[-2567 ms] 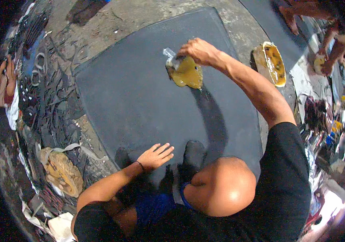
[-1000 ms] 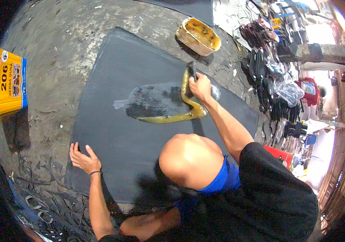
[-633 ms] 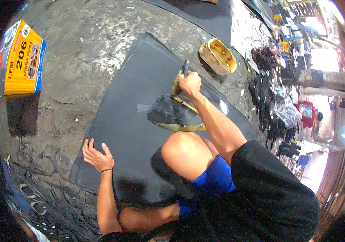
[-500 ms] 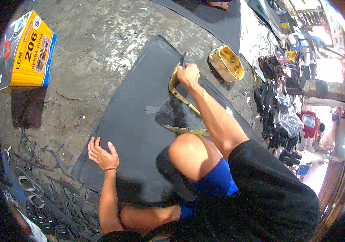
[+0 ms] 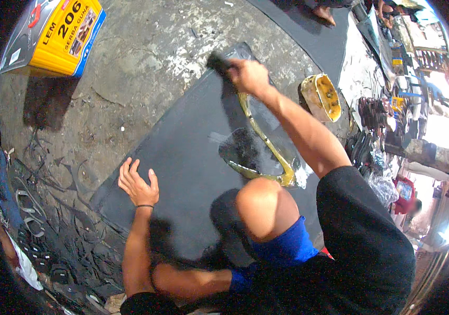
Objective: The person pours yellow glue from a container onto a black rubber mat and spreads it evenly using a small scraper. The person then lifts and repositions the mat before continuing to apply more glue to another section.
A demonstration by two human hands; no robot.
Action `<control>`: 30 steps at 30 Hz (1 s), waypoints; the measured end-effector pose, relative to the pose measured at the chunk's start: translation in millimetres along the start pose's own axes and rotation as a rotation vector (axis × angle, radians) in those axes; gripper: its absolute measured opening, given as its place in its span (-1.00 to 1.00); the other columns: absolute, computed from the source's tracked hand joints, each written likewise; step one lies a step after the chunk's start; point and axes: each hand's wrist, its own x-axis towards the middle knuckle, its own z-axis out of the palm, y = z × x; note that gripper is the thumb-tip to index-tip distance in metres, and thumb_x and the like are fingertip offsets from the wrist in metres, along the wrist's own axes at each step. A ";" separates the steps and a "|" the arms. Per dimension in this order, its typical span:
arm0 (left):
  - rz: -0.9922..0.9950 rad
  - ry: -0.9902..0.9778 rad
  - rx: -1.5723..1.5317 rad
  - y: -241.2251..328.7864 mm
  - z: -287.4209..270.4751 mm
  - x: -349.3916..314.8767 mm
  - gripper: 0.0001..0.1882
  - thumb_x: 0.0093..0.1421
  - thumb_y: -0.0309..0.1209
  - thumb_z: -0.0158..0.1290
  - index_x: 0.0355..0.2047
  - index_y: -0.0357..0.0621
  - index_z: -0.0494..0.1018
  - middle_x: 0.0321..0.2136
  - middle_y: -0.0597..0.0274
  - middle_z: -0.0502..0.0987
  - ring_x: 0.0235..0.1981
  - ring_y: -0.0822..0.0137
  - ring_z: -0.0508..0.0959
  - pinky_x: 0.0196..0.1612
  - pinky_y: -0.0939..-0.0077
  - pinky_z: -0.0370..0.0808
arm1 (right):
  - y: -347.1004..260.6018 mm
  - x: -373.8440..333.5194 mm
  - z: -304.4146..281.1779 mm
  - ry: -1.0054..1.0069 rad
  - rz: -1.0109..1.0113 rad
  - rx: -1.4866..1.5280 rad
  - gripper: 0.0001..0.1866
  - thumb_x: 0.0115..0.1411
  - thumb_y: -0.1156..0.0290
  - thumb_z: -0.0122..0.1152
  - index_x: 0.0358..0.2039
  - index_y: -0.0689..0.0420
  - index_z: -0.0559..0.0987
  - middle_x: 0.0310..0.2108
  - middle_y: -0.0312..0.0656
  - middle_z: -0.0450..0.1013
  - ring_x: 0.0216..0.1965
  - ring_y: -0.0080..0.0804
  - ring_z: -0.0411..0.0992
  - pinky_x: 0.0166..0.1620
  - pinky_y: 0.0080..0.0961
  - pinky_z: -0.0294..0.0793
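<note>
A large black sheet [image 5: 177, 157] lies on the floor under my hands. My right hand [image 5: 250, 77] is closed around a small black flat piece [image 5: 218, 62], blurred by motion, at the sheet's far corner. From near that hand, a thick yellowish strip of glue [image 5: 266, 139] runs back toward my knee and bends left around a shiny dark wet patch [image 5: 240, 152]. My left hand [image 5: 138, 184], fingers spread and holding nothing, is over the sheet's left edge; whether it touches is unclear. Right of the sheet stands an open tub [image 5: 313, 105] with yellowish residue inside.
A yellow and grey square tin [image 5: 59, 39] stands at the far left. Black offcuts [image 5: 67, 210] litter the floor on the left. Another dark sheet [image 5: 308, 39] lies at the back, with a person's bare foot [image 5: 326, 16] beside it. Dark goods [image 5: 374, 113] are piled at right.
My right hand has swept with the black piece to the far left, up to the sheet's corner. The glue strip's near bend now shows. My left hand stays spread; the view has shifted.
</note>
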 end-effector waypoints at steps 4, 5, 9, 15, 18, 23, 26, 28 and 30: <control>0.002 0.028 0.017 -1.8 -2.9 1.4 -0.50 0.15 -0.22 0.03 0.07 -0.12 0.28 0.18 0.09 0.25 0.24 0.00 0.15 0.24 0.00 0.00 | -37.3 -33.5 12.6 -0.118 -0.447 -0.005 -0.58 0.09 0.21 0.20 0.00 -0.13 0.52 -0.23 -0.16 0.54 -0.19 -0.11 0.54 -0.19 -0.12 0.53; -0.002 0.035 0.014 -1.5 -2.2 3.0 -0.50 0.15 -0.22 0.03 0.08 -0.11 0.28 0.18 0.09 0.25 0.24 0.00 0.15 0.24 0.00 0.00 | -24.7 -18.0 1.3 -0.096 -0.584 -0.111 -0.58 0.10 0.20 0.18 0.01 -0.10 0.52 -0.20 -0.19 0.53 -0.15 -0.13 0.51 -0.16 -0.14 0.51; 0.008 0.041 0.014 1.5 2.1 0.2 -0.49 0.15 -0.20 0.03 0.08 -0.10 0.28 0.18 0.10 0.25 0.24 0.00 0.15 0.26 0.00 -0.02 | 61.7 -43.1 -0.4 -0.126 -0.898 -0.244 -0.60 0.08 0.32 0.13 -0.02 -0.06 0.49 -0.06 -0.31 0.47 0.03 -0.25 0.40 0.04 -0.21 0.36; 0.050 0.061 0.080 -0.4 7.0 -1.8 -0.50 0.18 -0.19 0.01 0.09 -0.12 0.29 0.17 0.08 0.28 0.25 0.01 0.17 0.25 0.02 0.00 | 174.4 -214.0 -19.7 -0.465 -0.835 -0.345 -0.54 0.12 0.38 0.02 0.08 -0.05 0.42 0.13 -0.31 0.35 0.17 -0.33 0.29 0.22 -0.17 0.18; 0.063 0.079 0.107 -2.1 9.8 -2.6 -0.52 0.21 -0.19 -0.01 0.09 -0.11 0.30 0.17 0.07 0.29 0.24 0.03 0.20 0.24 0.05 0.02 | 239.4 -301.7 -19.7 -0.451 -0.683 -0.349 -0.54 0.14 0.35 0.05 0.10 -0.10 0.39 0.14 -0.38 0.35 0.16 -0.37 0.30 0.22 -0.15 0.20; 0.084 0.089 0.174 -0.7 17.3 -3.9 -0.54 0.24 -0.19 -0.04 0.11 -0.10 0.28 0.19 0.11 0.27 0.23 0.04 0.20 0.24 0.06 0.03 | 313.0 -411.4 -19.0 -0.476 -0.175 -0.134 -0.58 0.16 0.46 0.09 0.07 -0.02 0.46 0.07 -0.27 0.44 0.14 -0.27 0.35 0.21 -0.12 0.24; 0.093 0.060 0.235 2.1 10.9 -5.1 -0.54 0.29 -0.19 -0.09 0.14 -0.11 0.26 0.22 0.10 0.23 0.25 0.05 0.18 0.25 0.06 0.04 | 263.2 -423.5 -51.3 0.147 0.189 0.375 -0.59 0.11 0.59 0.14 0.01 0.06 0.50 0.01 -0.18 0.47 0.07 -0.16 0.42 0.12 -0.23 0.36; 0.116 0.055 0.239 -3.1 9.8 -7.4 -0.54 0.32 -0.19 -0.11 0.15 -0.13 0.25 0.23 0.09 0.22 0.26 0.05 0.16 0.25 0.05 0.04 | 239.4 -436.1 -81.4 0.422 0.441 0.415 -0.65 0.13 0.58 0.19 -0.03 0.20 0.51 -0.11 -0.07 0.50 -0.12 -0.29 0.50 -0.02 -0.44 0.45; 0.135 -0.018 0.205 -5.3 5.8 -12.1 -0.48 0.35 -0.18 -0.17 0.23 -0.17 0.17 0.29 0.02 0.13 0.32 0.02 0.08 0.30 0.04 -0.02 | 232.0 -439.8 -96.3 0.789 0.575 0.774 -0.68 0.14 0.57 0.21 -0.06 0.30 0.51 -0.24 -0.05 0.51 -0.21 -0.38 0.50 -0.07 -0.51 0.46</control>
